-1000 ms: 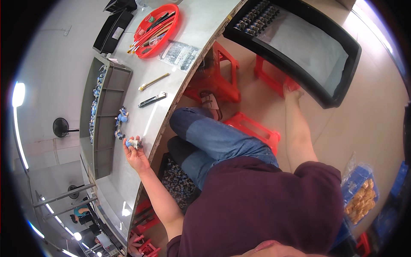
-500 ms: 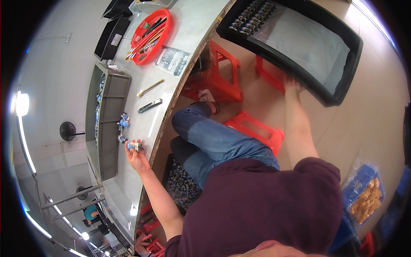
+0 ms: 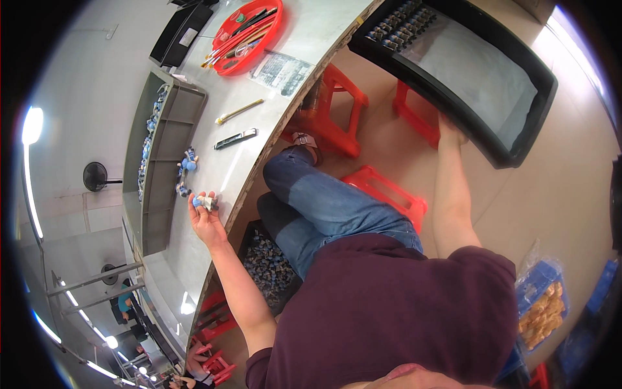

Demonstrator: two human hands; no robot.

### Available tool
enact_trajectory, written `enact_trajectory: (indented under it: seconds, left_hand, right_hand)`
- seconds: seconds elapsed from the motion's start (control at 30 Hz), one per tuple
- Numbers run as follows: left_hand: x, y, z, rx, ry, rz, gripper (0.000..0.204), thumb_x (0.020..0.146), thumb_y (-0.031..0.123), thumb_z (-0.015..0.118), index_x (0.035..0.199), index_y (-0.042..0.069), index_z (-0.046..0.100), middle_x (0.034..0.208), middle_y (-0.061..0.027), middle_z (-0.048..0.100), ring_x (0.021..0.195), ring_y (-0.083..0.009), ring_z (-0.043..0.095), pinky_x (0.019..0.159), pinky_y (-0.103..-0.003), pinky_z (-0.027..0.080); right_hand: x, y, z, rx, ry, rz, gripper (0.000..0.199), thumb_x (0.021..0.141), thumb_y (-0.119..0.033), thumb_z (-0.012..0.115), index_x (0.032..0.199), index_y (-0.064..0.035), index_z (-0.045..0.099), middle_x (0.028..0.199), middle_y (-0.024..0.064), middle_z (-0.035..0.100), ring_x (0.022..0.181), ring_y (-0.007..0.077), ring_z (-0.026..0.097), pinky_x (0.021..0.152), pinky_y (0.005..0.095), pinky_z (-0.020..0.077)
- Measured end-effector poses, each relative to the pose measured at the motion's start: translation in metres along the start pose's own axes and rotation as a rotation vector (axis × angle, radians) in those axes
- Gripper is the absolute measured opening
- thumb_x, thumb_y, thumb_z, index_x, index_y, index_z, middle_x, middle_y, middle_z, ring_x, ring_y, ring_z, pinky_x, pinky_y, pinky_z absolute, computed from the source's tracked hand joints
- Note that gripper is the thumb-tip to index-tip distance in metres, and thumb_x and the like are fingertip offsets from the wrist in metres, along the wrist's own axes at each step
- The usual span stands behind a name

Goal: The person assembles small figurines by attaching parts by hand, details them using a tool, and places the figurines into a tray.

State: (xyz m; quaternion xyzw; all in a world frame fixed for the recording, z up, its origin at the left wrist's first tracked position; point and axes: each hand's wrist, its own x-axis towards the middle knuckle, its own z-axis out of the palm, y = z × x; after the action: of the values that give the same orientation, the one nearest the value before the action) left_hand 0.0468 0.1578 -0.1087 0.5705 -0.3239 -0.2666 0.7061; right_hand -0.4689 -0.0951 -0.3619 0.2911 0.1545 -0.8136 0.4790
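Over the table's near edge, my left hand (image 3: 208, 224) is closed on a small painted figurine (image 3: 206, 203), blue at one end and pale in the middle. Just beyond those fingers, more blue figurines (image 3: 187, 163) lie on the table beside a grey crate. My right hand (image 3: 451, 131) reaches out to the side of a black tray (image 3: 447, 97); the tray's rim hides its fingers, so I cannot tell whether they grip the rim or a red stool (image 3: 414, 117) beneath. Rows of small figurines (image 3: 400, 26) stand at one end of the tray, beside a pale lining sheet.
A grey crate (image 3: 173, 129) of figurines stands on the table (image 3: 227, 84). Nearby lie a pen-like tool (image 3: 235, 139), a thin brush (image 3: 240, 111) and a red basin (image 3: 277, 32) of brushes. Below are a bin of small parts (image 3: 269, 266), red stools (image 3: 389, 191) and a blue crate (image 3: 551, 279).
The whole view has turned slightly, so table and tray appear shifted. My left hand still holds the figurine. My right hand's fingers, partly visible before, are now hidden by the tray.
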Motion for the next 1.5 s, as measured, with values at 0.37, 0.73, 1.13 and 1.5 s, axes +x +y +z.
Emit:
enact_trajectory:
  seconds: [0.37,0.73,1.13,1.5]
  left_hand:
    - [-0.003,0.001,0.000,-0.076,-0.013,-0.013,0.032,0.093,0.006,0.040,0.125,0.005,0.042,0.115,-0.0159,0.052,0.102,-0.0307,0.056,0.081,-0.035,0.051]
    - [-0.004,0.000,-0.003,-0.101,-0.035,-0.018,0.033,0.093,0.008,0.041,0.125,0.004,0.041,0.115,-0.0154,0.052,0.102,-0.0303,0.056,0.082,-0.036,0.051]
    - [-0.004,0.000,-0.001,-0.026,0.039,-0.026,0.034,0.093,0.010,0.043,0.126,0.004,0.040,0.114,-0.0147,0.051,0.100,-0.0288,0.057,0.079,-0.034,0.052]
    - [-0.008,0.015,0.000,0.017,0.122,-0.053,0.034,0.092,0.011,0.043,0.126,0.004,0.041,0.113,-0.0138,0.051,0.097,-0.0275,0.058,0.076,-0.031,0.054]
  right_hand:
    - [-0.002,-0.001,0.001,-0.013,0.058,0.032,0.052,0.084,-0.042,0.034,0.111,-0.0046,0.056,0.120,0.0162,0.053,0.113,0.0380,0.046,0.097,0.0607,0.0285]
    - [-0.001,-0.012,-0.004,-0.133,0.095,0.002,0.057,0.082,-0.045,0.028,0.110,-0.0037,0.056,0.119,0.0177,0.053,0.111,0.0393,0.047,0.093,0.0600,0.0319]
    - [0.071,0.004,-0.061,0.195,0.226,0.187,0.080,0.079,-0.065,0.022,0.117,0.0004,0.047,0.120,0.0231,0.049,0.115,0.0388,0.043,0.097,0.0596,0.0262]
    - [0.151,0.046,-0.092,-0.004,-0.165,0.231,0.059,0.085,-0.050,0.035,0.125,-0.0084,0.045,0.129,0.0100,0.046,0.124,0.0291,0.035,0.103,0.0555,0.0212]
